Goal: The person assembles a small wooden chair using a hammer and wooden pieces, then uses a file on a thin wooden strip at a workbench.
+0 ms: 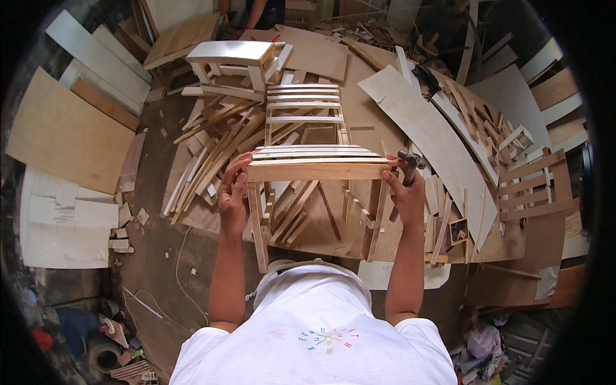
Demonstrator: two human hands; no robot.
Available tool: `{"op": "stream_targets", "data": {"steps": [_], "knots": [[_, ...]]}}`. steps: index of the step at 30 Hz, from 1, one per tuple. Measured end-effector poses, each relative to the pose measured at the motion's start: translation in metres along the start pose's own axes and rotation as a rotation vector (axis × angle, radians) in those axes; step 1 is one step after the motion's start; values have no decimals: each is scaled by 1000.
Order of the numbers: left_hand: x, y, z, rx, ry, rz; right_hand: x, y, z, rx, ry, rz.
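Observation:
In front of me is a small wooden chair (314,172), its front board facing me. White-topped slats make up its seat, and a ladder-like slatted back rises behind. My left hand (232,197) grips the left corner of the seat, fingers over the edge and thumb on the front. At the right corner, my right hand (409,196) presses its thumb to the front board. That same hand also holds a hammer (410,160), its metal head above the hand and its handle hanging below. Two front legs stand under the seat; the lower frame is partly hidden.
Loose wooden strips (215,151) lie heaped left of the chair. Behind it stands a white-topped stool (231,51). A long pale panel (423,122) lies to the right, near a slatted frame (536,186). A co-worker's arm (255,14) shows at the far edge. A cord (183,269) crosses the floor.

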State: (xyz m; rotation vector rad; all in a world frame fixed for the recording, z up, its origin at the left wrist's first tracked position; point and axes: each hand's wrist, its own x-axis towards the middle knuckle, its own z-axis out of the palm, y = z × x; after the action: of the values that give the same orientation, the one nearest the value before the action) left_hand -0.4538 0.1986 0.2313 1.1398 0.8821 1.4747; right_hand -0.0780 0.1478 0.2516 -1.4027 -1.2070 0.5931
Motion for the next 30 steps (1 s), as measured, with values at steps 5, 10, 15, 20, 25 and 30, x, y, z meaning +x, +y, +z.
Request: {"op": "stream_targets", "data": {"steps": [5,10,15,20,25,30], "knots": [[1,-9,-14,-75,-121,82,-6,-34,0,71,-31,270],[0,-9,-14,0,-113,87,-7,-37,-1,123,-24,290],[1,-12,-15,-17,-148,118,-5,-41,1,121,14,316],[-1,-10,-16,10,-154,137,-6,-42,4,117,16,324],[-2,6,-7,-8,-101,18,-8,-37,0,49,-8,326],[1,-1,-17,109,-147,104,-8,-13,-7,-28,-90,49]]}}
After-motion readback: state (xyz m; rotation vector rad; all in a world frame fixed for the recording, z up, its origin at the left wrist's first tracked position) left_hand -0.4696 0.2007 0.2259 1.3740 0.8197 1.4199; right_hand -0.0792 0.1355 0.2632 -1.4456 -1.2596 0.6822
